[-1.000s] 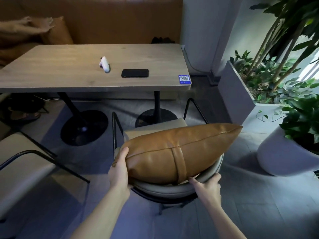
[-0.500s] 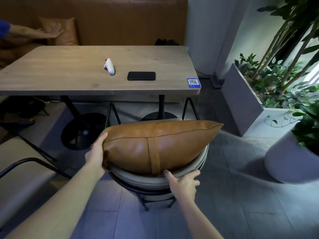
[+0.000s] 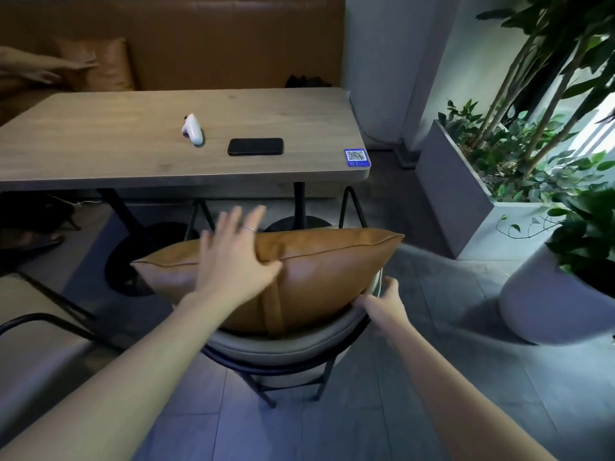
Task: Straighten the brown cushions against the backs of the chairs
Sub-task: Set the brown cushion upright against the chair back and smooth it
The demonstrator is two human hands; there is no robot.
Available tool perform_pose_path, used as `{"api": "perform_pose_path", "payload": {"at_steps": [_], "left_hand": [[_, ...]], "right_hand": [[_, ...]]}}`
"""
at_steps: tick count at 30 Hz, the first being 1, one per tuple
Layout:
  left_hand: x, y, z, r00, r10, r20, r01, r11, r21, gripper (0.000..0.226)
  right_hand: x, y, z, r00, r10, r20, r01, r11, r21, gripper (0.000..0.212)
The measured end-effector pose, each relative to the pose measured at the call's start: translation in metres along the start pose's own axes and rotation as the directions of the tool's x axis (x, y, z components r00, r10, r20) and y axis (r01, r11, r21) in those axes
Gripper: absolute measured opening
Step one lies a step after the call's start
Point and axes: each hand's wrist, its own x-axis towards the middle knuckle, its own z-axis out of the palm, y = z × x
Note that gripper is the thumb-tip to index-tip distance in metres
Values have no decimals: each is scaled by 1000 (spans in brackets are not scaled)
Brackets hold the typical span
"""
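A brown leather cushion [image 3: 319, 271] with a centre strap stands on its long edge against the curved grey back of a black-framed chair [image 3: 286, 344] in front of me. My left hand [image 3: 236, 257] lies flat on the cushion's upper left face, fingers spread, thumb pressing a dent into the leather. My right hand [image 3: 382, 302] grips the chair back's rim at the cushion's lower right corner. A second brown cushion [image 3: 106, 66] leans on the brown bench back at far left, where another person's hands [image 3: 43, 69] touch it.
A wooden table [image 3: 100, 151] stands just beyond the chair, carrying a white controller [image 3: 193, 128], a black phone [image 3: 255, 146] and a QR sticker [image 3: 356, 157]. Another grey chair [image 3: 30, 331] is at left. A planter box [image 3: 449, 184] and a round white pot [image 3: 545, 304] stand at right.
My left hand has left the cushion's left end and now lies flat on its top face. My right hand slid right along the chair rim. The cushion stands straighter.
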Motion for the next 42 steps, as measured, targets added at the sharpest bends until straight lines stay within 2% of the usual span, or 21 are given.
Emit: {"api": "perform_pose_path", "payload": {"at_steps": [2,5,8,10,25,33,42], "left_hand": [[1,38,19,977,120,174,-127,991,29,115],[-2,73,54,952,134,274,-188,966,179,135],[-9,82,72,969,97,228,-168,934,315,140],[-16,80,75,976,107,190,-166,928,333,137],[-25,76,91,981,186,58,-194,928,317,129],[4,79,96,987,159,18,-156,932,327,127],[24,72,101,989,150,13,-147,944,295,128]], "right_hand": [[16,-6,-3,1000,-13,18,13,1000,-17,97],[26,-6,-5,997,16,71,-22,996,87,93],[29,2,-3,995,21,92,-32,993,118,90],[35,10,0,996,10,93,-23,990,139,94],[35,24,-11,992,-35,119,29,998,54,87],[59,-3,-9,989,-57,137,59,998,-14,112],[73,-13,-4,989,-37,142,43,998,-45,110]]}}
